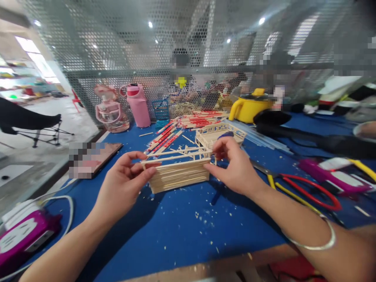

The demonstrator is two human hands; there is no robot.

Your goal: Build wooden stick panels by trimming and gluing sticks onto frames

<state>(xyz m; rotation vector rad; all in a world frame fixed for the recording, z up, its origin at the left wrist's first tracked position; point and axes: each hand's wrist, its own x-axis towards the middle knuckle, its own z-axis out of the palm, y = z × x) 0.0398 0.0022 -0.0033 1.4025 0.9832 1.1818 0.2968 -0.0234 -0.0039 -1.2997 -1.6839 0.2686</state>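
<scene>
Between my two hands is a small wooden stick model (180, 174), box-shaped, with stacked sticks forming its near wall and a thin railing along its top. The fingers and thumb of my left hand (126, 178) pinch its left end. At its right end, my right hand (233, 166) grips the upper corner between thumb and fingers. Just behind stands a second stick model (220, 135) with railings, partly hidden by my right hand. Loose stick pieces (182, 150) lie behind the held model.
Paper-wrapped stick bundles (167, 137) lie farther back. Pink bottle (138, 105), clear jug (111, 113) and yellow pot (252, 107) line the perforated screen. Red-handled scissors (311, 192) and a purple device (335, 176) lie right; a phone (96, 158) and another purple device (28, 235) left.
</scene>
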